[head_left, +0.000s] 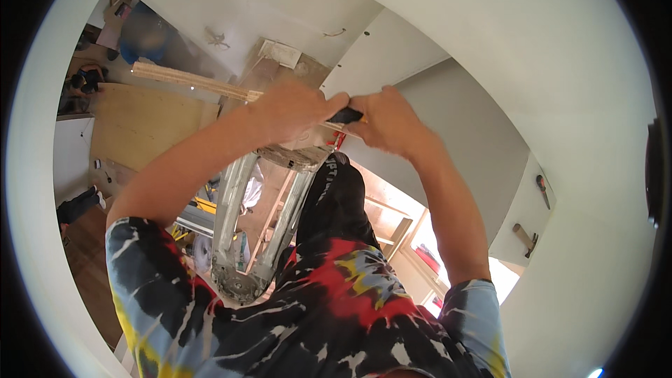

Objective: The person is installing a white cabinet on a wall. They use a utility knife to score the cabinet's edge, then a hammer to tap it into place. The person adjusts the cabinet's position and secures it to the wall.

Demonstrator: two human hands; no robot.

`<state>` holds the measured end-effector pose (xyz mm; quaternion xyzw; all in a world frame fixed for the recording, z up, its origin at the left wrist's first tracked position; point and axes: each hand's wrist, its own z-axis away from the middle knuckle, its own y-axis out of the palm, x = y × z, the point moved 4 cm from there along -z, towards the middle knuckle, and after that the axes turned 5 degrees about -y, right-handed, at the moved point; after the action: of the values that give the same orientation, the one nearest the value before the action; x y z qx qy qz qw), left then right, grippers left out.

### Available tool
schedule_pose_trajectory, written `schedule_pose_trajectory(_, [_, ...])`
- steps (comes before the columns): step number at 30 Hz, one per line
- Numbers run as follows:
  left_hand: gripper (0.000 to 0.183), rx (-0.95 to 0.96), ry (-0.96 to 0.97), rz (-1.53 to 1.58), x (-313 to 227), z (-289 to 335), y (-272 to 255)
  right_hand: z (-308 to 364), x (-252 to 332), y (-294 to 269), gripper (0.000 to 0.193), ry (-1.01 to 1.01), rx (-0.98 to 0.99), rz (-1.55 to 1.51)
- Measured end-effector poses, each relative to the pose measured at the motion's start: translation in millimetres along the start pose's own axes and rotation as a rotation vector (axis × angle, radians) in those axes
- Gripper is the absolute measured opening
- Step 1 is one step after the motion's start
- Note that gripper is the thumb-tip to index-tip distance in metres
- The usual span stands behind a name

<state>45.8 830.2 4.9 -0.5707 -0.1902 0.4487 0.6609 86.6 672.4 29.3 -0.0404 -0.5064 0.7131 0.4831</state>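
My left hand point(294, 108) is closed around the end of a long pale wooden strip point(185, 80) that runs out to the upper left. Right beside it, my right hand point(388, 122) grips a tool with a black and orange handle point(346, 116). The tool's tip sits against the strip where the two hands meet; its blade or head is hidden by my fingers. Both hands are raised above the top of an aluminium stepladder point(238, 217), close to a white wall panel point(392, 49).
Far below lie a plywood sheet point(140, 126), wooden floor and scattered gear at the left. On a white ledge at the right rest a small dark-handled tool point(542, 190) and a brown-handled tool point(525, 238). White walls surround me above and right.
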Motion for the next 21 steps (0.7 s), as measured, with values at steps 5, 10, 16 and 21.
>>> schedule_pose_trajectory(5, [0.043,-0.128,0.103,-0.062,-22.2,10.8,-1.1,27.9,9.1,12.7,0.022,-0.113,-0.163,-0.006])
schedule_pose_trajectory(10, [0.046,-0.104,0.148,-0.130,-25.0,21.8,3.3,39.4,21.4,27.0,0.031,0.017,-0.230,-0.181])
schedule_pose_trajectory(16, [0.049,-0.032,0.161,0.016,-22.8,30.6,-12.4,41.7,-33.6,21.8,0.052,-0.080,-0.095,-0.517])
schedule_pose_trajectory(21, [0.048,-0.001,0.102,0.007,-15.2,51.0,-23.5,55.1,-129.7,74.0,0.076,0.095,-0.388,-0.951])
